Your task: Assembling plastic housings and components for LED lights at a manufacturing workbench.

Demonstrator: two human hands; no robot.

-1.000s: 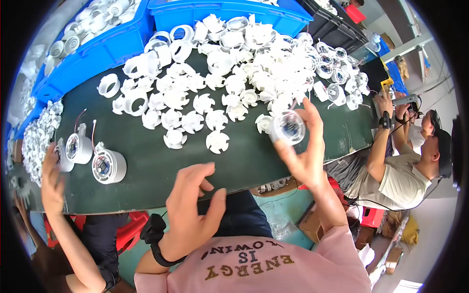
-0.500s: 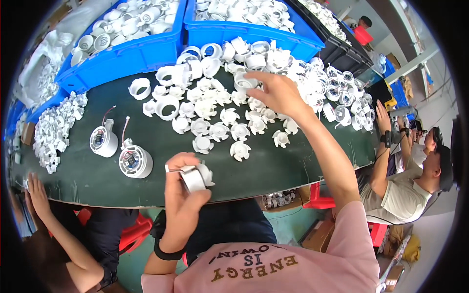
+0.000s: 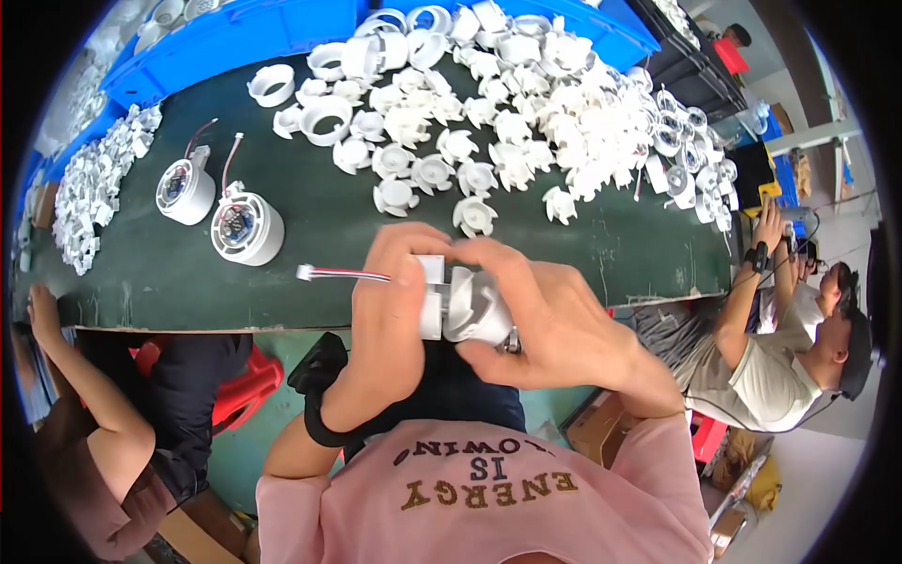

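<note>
The white housing (image 3: 431,315) is held in front of the person's body, above the near edge of the tabletop (image 3: 319,226), and a thin cable (image 3: 348,274) with red, white and dark wires goes from it toward the left, ending in a small white plug (image 3: 303,273). Just beside it, on its right, is a white fan wheel (image 3: 474,305) with curved blades; whether the two parts touch, I cannot tell. The left hand (image 3: 390,305) is closed around the housing, with its fingers bent and the back of the hand partly hiding the part. The right hand (image 3: 564,324) grasps the fan wheel, the index finger bent over the top and the thumb below, so the hand is open only as wide as this part. The fingertips of both hands are near each other above the parts. On the tabletop, to the left, two round white units (image 3: 249,230) with wires stand near each other, and farther left lies a heap of small white blocks (image 3: 103,193). Beyond the hands are many loose fan wheels (image 3: 432,174), and behind these are white rings (image 3: 326,120). Blue bins (image 3: 235,47) stand along the far side.
</note>
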